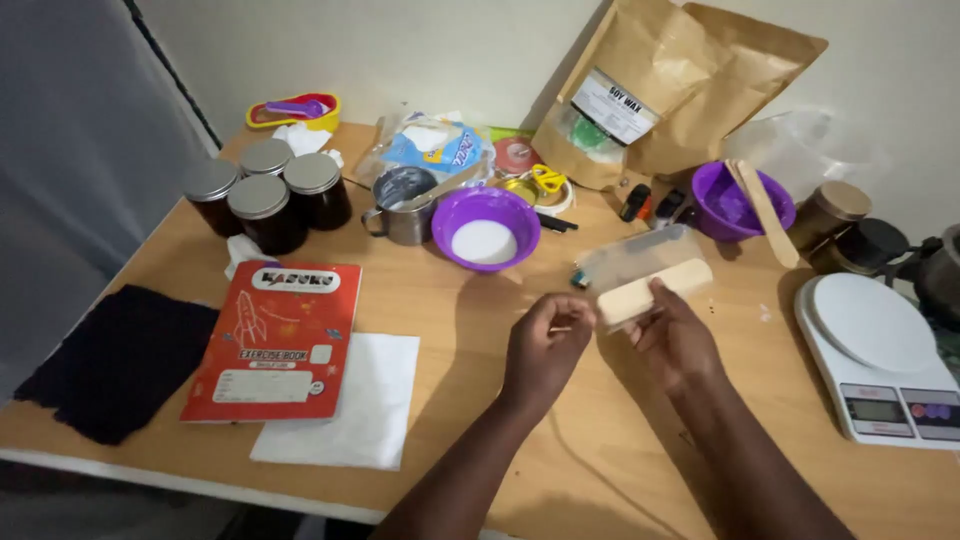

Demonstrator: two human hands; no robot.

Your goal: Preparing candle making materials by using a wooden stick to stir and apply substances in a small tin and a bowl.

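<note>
Both forearms are bare to the frame edge, with no sleeves, rings or watch showing.

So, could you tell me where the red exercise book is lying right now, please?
In the head view, the red exercise book lies on the table's left side, overlapping a white paper napkin, between the dark cloth and the left hand.

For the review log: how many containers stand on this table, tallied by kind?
Dark glass jars with metal lids: 4
Purple bowls: 2
Metal mug: 1
Brown paper pouches: 2
Gold-lidded jar: 1
Total: 10
</note>
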